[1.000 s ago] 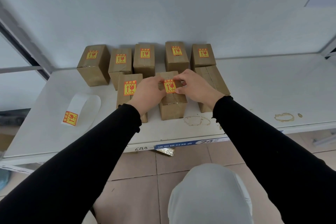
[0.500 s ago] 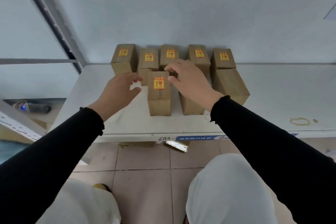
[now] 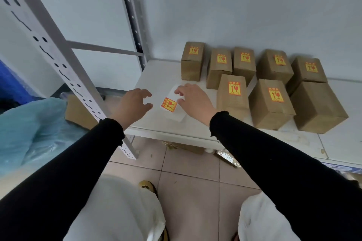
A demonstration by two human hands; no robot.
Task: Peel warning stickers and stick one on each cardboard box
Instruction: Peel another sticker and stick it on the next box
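Several brown cardboard boxes stand on the white shelf (image 3: 156, 123). The back row (image 3: 242, 62) and two front boxes (image 3: 232, 92) (image 3: 272, 100) carry yellow-and-red warning stickers. The front right box (image 3: 315, 105) shows no sticker on top. A white backing sheet (image 3: 176, 117) lies at the shelf's left end with one warning sticker (image 3: 169, 104) on it. My left hand (image 3: 133, 103) hovers just left of the sheet, fingers apart, holding nothing. My right hand (image 3: 194, 100) rests over the sheet's right side, fingers spread, thumb beside the sticker.
A perforated white metal upright (image 3: 58, 60) rises at the left of the shelf. A blue plastic bag (image 3: 29, 127) and a cardboard box (image 3: 78, 115) sit on the floor at left. Below lie tiled floor and my knees in white trousers.
Both hands left the front boxes and moved left to the backing sheet. The view swung left, so the boxes now sit at the right.
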